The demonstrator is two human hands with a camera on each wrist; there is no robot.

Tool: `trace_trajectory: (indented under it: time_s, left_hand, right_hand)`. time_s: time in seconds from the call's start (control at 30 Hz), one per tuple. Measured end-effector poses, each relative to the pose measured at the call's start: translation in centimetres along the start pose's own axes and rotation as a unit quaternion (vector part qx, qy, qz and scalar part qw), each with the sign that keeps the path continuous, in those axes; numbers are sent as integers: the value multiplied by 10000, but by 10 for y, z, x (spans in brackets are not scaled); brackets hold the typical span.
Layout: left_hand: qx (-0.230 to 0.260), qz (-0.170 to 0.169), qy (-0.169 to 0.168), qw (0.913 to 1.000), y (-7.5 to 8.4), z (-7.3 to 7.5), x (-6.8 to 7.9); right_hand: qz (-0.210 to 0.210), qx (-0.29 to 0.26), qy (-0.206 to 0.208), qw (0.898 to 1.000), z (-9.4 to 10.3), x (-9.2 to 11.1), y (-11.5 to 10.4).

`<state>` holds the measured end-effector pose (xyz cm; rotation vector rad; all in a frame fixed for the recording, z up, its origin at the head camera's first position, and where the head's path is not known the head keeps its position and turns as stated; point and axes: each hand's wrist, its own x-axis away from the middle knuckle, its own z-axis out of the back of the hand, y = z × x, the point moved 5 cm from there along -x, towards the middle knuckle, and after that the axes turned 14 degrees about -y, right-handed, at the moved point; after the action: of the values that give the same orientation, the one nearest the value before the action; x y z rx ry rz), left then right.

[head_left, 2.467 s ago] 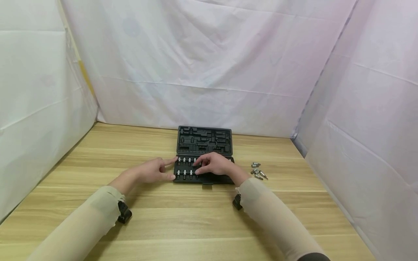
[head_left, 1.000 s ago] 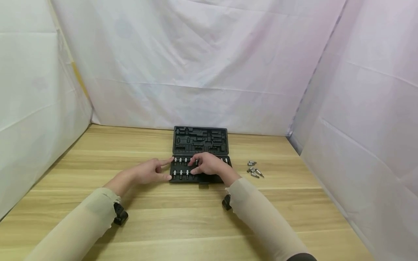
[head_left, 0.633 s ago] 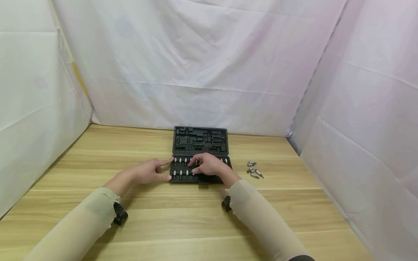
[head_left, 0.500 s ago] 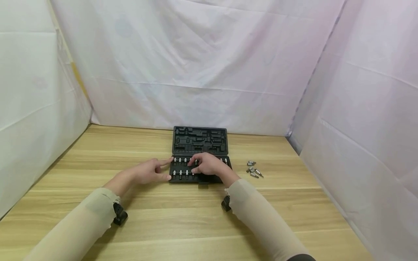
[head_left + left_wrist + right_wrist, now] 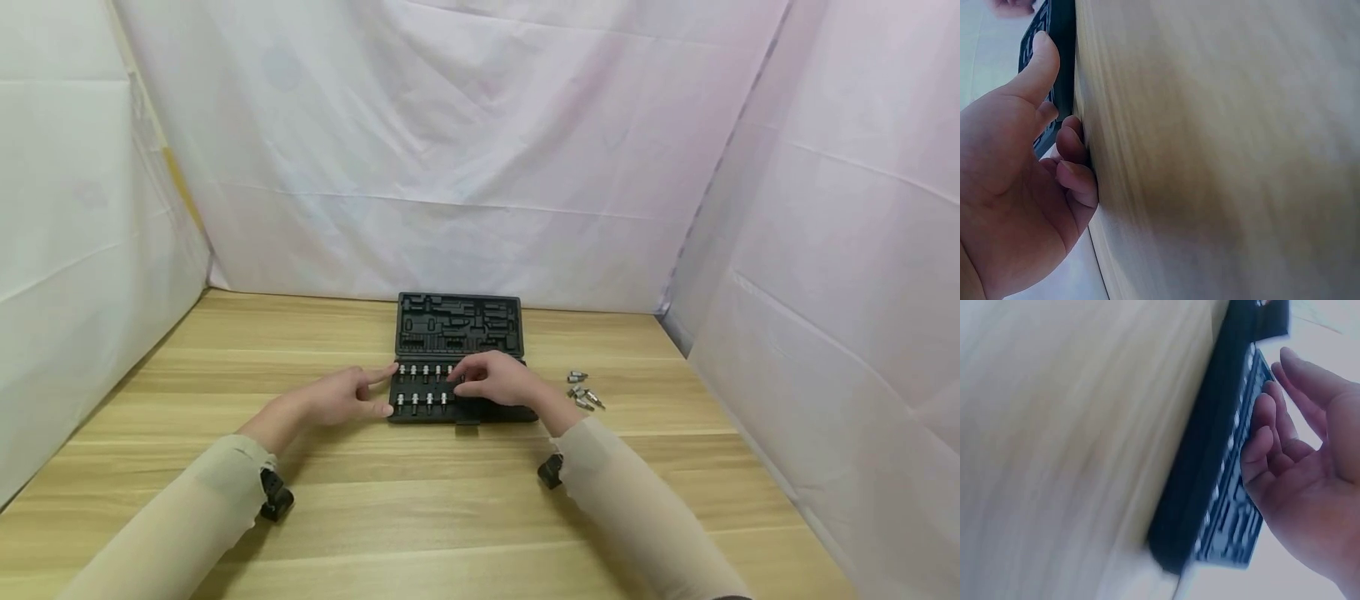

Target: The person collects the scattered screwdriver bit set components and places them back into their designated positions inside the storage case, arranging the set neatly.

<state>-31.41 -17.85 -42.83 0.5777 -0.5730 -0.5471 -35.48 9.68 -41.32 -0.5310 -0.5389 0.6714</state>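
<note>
A black hinged tool case lies open on the table in the head view. Several silver bit sockets with dark tips stand in two rows in its tray. My left hand touches the case's left side, index finger at the back and thumb at the front corner. In the left wrist view its other fingers are loosely curled. Over the middle of the tray hovers my right hand, hiding part of the right half. The right wrist view shows its thumb and fingers apart and nothing between them.
Several loose bit sockets lie in a small group on the wooden table, right of the case. The case's upright lid has moulded recesses. White sheets hang behind and at both sides.
My right hand has drawn back to the right from a bit socket in the front row, which now shows fully in the tray. My left hand stays at the case's side.
</note>
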Motion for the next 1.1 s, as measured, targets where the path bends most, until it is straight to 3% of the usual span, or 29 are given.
trace_trajectory:
  time_s: [0.2,0.6,0.87,1.1]
  left_hand:
    - [-41,-23,14,10000,1,0,1]
    - [94,25,-2,10000,1,-1,0]
    - [137,48,-31,9999,-1,-2,-1]
    - [59,85,-15,9999,0,-1,0]
  right_hand:
    - [30,-233,257,9994,18,37,22]
    - [-498,-423,860,9941,49,109,92]
    - [-829,-357,710,9934,58,143,134]
    - [-790,-231,620,9947,58,156,152]
